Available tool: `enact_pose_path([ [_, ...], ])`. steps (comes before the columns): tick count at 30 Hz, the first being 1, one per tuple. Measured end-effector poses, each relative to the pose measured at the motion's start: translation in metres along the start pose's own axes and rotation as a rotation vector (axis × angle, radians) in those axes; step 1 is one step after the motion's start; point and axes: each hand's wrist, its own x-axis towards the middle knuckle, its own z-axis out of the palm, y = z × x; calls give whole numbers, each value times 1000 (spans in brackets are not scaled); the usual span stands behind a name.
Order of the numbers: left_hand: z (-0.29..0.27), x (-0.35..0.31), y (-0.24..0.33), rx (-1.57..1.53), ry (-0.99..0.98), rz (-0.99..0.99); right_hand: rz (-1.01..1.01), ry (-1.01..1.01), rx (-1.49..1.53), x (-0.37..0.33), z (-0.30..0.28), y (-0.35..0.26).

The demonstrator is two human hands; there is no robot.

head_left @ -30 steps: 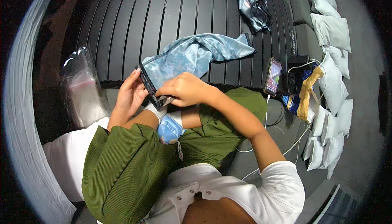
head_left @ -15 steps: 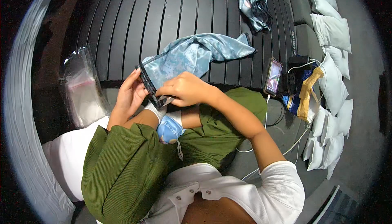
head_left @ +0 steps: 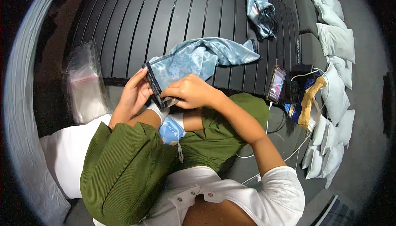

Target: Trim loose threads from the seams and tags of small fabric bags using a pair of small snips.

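A light blue, patterned, shiny cloth point(head_left: 185, 59) lies partly on the slatted table, its black-trimmed edge point(head_left: 154, 81) pulled toward me over the table's near side. My left hand point(head_left: 138, 89) pinches that edge at its upper left, thumb on top. At the lower end of the same trim, my right hand point(head_left: 187, 92) is closed around a small shiny grey tool point(head_left: 171, 102). Its tip meets the trim or lies right beside it; most of the tool is hidden by my fingers, so its kind is unclear.
The black slatted table point(head_left: 136, 16) spans the area ahead. Another folded blue cloth point(head_left: 260, 14) lies at its far right. A phone point(head_left: 276, 84) with a white cable leans at the right edge, near a blue-yellow bag point(head_left: 309, 106). Clear plastic bags point(head_left: 84, 96) are at left, pale pillows point(head_left: 336, 44) far right.
The whole view has shifted slightly, with the table and the cloths sitting lower in the picture. Both hands keep their grip at the black trim with hardly any movement.
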Motion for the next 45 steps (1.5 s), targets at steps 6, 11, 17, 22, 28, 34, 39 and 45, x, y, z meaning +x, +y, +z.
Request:
enact_pose_path([
  [6, -4, 0, -1, 5, 3, -8, -1, 3, -2, 0, 1, -1],
  [11, -6, 1, -2, -3, 3, 0, 1, 0, 8, 0, 1, 0],
  [17, -5, 2, -1, 4, -10, -8, -8, 5, 7, 0, 2, 3],
  [22, -7, 3, -2, -14, 7, -6, 0, -10, 1, -1, 1, 2],
  [28, -6, 1, -2, 28, -21, -14, -5, -2, 6, -3, 5, 3],
  [34, -6, 1, -2, 26, 12, -9, -3, -18, -7, -2, 4, 2],
  [39, -3, 1, -2, 25, 20, -8, 0, -14, 5, -2, 3, 2],
  [45, -2, 2, -3, 14, 33, -13, -1, -4, 20, -2, 2, 1],
])
